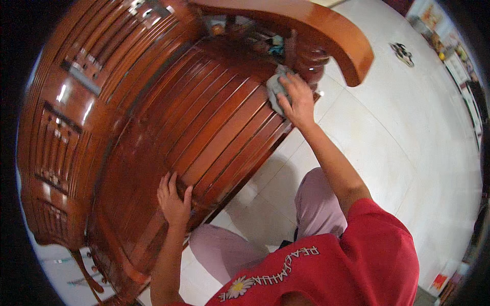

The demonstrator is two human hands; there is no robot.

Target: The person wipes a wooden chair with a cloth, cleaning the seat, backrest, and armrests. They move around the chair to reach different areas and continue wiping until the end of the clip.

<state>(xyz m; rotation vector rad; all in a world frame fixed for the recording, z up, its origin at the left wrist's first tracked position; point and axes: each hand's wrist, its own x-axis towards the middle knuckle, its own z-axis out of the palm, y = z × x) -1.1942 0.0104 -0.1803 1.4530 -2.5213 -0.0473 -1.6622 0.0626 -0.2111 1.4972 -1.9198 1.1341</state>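
My right hand (298, 99) presses a grey cloth (277, 91) onto the slatted seat of a glossy reddish-brown wooden bench (214, 127). The cloth is bunched under my fingers at the seat's right end, close to the front edge and the turned armrest post (311, 64). My left hand (174, 199) rests on the seat slats nearer to me, its fingers spread and nothing held in them.
The bench's carved backrest (66, 127) rises on the left. A thick curved armrest (306, 23) overhangs the seat's far end. Pale floor tiles (377, 132) lie to the right, with a small black-and-white object (402, 54) on them. Shelves with goods (462, 66) line the far right.
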